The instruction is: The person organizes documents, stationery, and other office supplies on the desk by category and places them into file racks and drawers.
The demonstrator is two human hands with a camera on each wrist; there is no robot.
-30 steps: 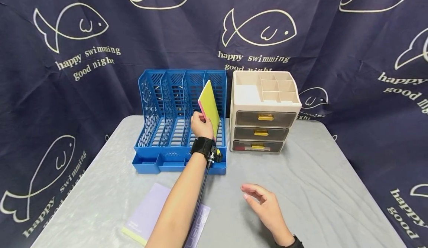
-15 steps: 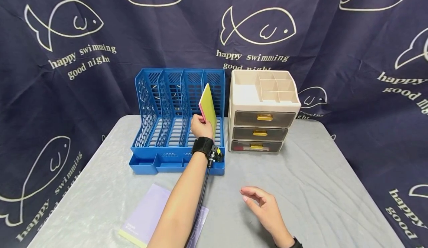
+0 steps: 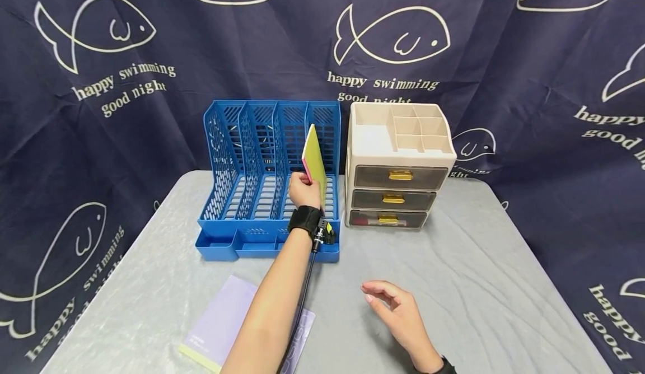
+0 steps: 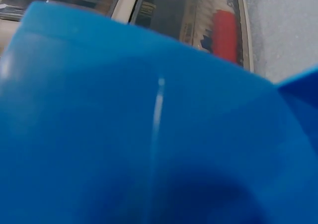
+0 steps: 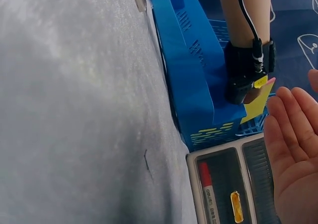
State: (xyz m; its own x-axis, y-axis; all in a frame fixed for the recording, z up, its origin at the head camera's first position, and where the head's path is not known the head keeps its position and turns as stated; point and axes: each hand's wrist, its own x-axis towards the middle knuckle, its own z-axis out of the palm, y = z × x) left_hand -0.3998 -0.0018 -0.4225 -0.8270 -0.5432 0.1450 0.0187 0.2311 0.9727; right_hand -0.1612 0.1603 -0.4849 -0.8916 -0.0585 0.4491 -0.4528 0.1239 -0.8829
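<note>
My left hand (image 3: 305, 190) pinches a thin yellow-green notebook (image 3: 315, 158) with a pink edge. The notebook stands upright, slightly tilted, in the rightmost compartment of a blue file rack (image 3: 269, 228). Its lower end is hidden behind the hand and wrist. In the left wrist view the rack's blue wall (image 4: 149, 110) fills most of the picture, and the hand does not show there. My right hand (image 3: 403, 315) hovers over the table with relaxed fingers and holds nothing; its palm (image 5: 298, 184) shows in the right wrist view.
Right of the rack stands a cream drawer organizer (image 3: 353, 183) with gold handles; a red-capped marker (image 5: 208, 194) lies in its bottom drawer. A purple notebook (image 3: 216, 323) lies on the grey table (image 3: 478, 284), partly under the left forearm. A dark fish-print cloth (image 3: 282, 43) hangs behind.
The yellow-green notebook has sunk a little deeper into the rack and appears narrower, more edge-on. My left hand still holds it. The right hand has hardly moved.
</note>
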